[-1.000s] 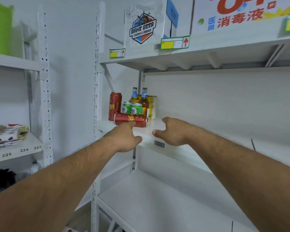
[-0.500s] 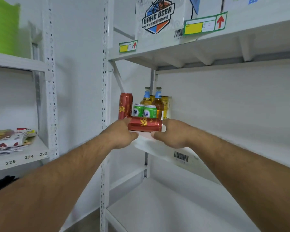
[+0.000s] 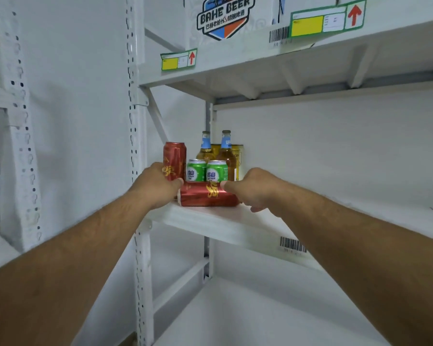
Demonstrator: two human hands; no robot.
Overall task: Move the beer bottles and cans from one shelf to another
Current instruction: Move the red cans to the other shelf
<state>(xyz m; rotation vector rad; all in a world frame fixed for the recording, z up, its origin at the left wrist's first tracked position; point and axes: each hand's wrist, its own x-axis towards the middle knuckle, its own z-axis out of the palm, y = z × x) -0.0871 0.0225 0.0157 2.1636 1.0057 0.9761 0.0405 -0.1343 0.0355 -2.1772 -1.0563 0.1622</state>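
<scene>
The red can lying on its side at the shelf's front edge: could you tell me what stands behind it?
Behind the lying red can stand two green cans, then two amber bottles and a yellow can. An upright red can stands behind-left. Their bases are covered.

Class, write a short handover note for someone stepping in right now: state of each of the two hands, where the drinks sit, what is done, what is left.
Left hand: at the left end of the lying red can, touching it.
Right hand: at its right end; whether the can is lifted cannot be told.
Middle shelf, left corner: standing red can, two green cans, two beer bottles, yellow can at the back.
Done: nothing has left this shelf, as far as visible.
Left: move all cans and bottles to the other shelf, probably the lying red can first.
</scene>
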